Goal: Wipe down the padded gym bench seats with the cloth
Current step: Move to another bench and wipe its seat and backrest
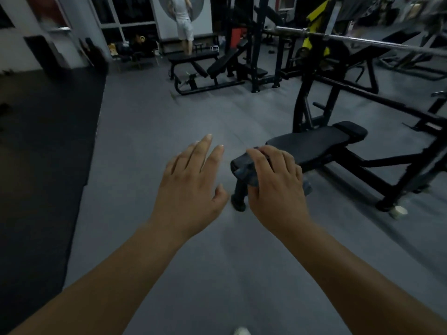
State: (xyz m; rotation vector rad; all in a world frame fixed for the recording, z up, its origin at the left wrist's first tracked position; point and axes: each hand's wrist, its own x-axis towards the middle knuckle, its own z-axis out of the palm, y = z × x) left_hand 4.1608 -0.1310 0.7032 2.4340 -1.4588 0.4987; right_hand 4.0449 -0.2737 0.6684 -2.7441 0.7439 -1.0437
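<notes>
My left hand [191, 184] is flat and relaxed, fingers straight and slightly spread, thumb out. It holds nothing and hovers over the grey floor [169, 122]. My right hand [275, 189] is just beside it, not touching. Its fingers curl down over the cloth [306, 186] with the thumb tucked against the cloth's near side, so it holds the cloth. The cloth is dark blue-grey and bunched under the right palm, with bits showing past the fingertips and past the outer edge of the hand. The cloth sits on the near end of the bench seat [312, 143], a black pad that runs away from the right hand, ahead and outward. The rest of the pad past the fingers is bare. A black support leg [239, 197] drops to the floor between the two hands, just below the cloth.

Farther out beyond the right hand, a steel barbell [362, 39] lies across a black and yellow rack. A small white cup-like item [398, 211] stands by the frame's foot, outward of the right hand. A black mat [43, 153] lies well outward of the left hand. Far ahead of the left hand are more black benches [193, 56] and a person in white [183, 20], blurred.
</notes>
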